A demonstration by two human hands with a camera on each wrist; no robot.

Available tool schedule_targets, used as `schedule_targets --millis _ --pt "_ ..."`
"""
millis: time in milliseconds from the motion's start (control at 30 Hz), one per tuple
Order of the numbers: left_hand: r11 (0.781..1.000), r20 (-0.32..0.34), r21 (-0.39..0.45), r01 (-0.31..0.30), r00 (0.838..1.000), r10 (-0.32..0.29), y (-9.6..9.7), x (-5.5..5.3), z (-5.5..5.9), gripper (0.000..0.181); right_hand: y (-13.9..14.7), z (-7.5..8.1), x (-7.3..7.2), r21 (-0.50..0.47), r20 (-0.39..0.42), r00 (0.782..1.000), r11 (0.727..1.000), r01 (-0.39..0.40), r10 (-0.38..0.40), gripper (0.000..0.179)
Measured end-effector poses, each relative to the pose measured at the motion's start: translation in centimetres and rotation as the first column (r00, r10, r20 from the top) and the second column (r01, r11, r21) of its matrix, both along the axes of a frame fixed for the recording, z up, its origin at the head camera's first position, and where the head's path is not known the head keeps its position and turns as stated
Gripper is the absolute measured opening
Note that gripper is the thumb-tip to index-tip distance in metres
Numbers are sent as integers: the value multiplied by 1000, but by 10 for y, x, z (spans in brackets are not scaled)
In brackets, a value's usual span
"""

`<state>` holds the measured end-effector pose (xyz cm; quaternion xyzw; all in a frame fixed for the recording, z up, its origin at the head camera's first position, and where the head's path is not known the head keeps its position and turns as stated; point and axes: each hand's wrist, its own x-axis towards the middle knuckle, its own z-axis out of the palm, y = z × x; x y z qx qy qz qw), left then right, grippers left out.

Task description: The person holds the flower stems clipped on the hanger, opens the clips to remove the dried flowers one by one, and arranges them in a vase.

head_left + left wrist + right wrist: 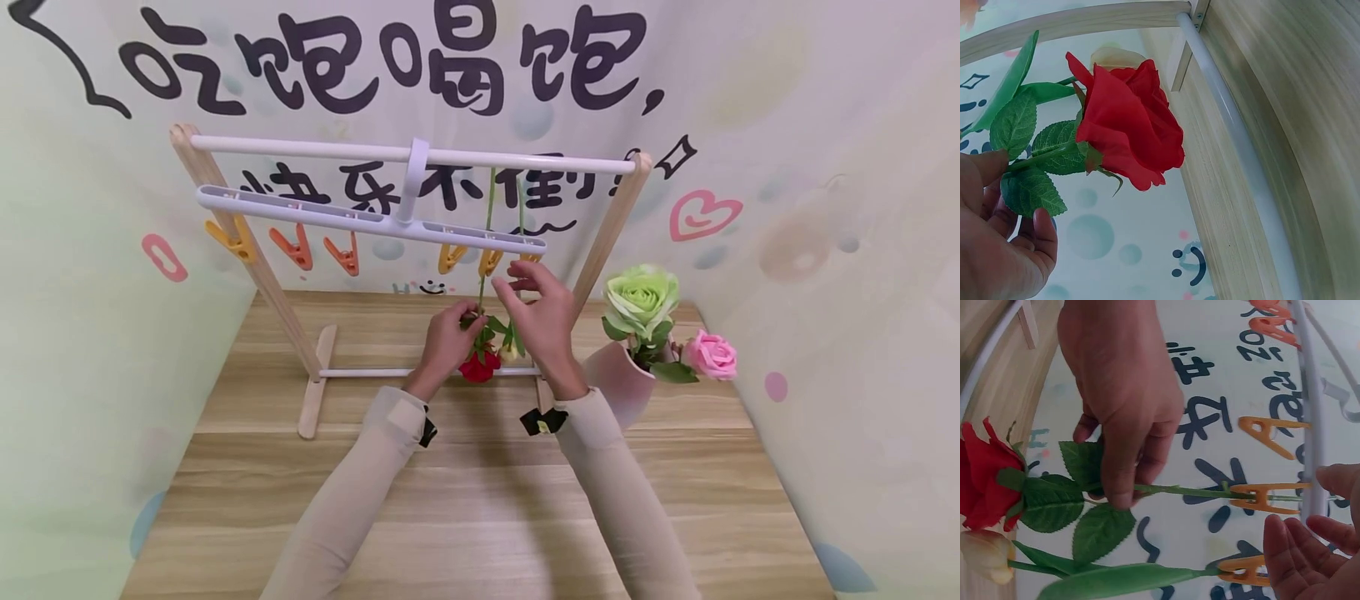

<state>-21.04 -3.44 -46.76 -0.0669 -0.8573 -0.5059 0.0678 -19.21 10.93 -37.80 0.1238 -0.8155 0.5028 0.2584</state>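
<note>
A red rose (1129,119) hangs head down, its stem between the jaws of a yellow clothespin (1242,495) on the white hanger (322,217). My left hand (450,342) pinches that stem among the leaves, just above the bloom. Beside the clothespin is my right hand (542,312), fingers loosely bent and apart, holding nothing. In the right wrist view its fingertips are close to the clothespin and the hanger bar. Next to the rose, a pale tulip (988,557) also hangs head down from another yellow clothespin (1244,569), partly covered by my right hand.
The hanger hooks over the top bar (525,158) of a wooden rack, tilted down to the right. Another yellow clothespin (452,257) and several orange ones hang there. At right stands a pink vase (618,383) with a green rose (641,300) and a pink rose (712,356).
</note>
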Motion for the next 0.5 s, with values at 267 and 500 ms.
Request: schedule_targets --millis 267,500 --pt "1000 9 -22 3 1000 -3 1 0 0 22 -17 -9 -14 -118 41 997 991 70 -66 34" --pt "999 15 -39 -5 1000 6 0 -1 0 21 -32 -15 -21 -247 -10 996 965 84 -90 31"
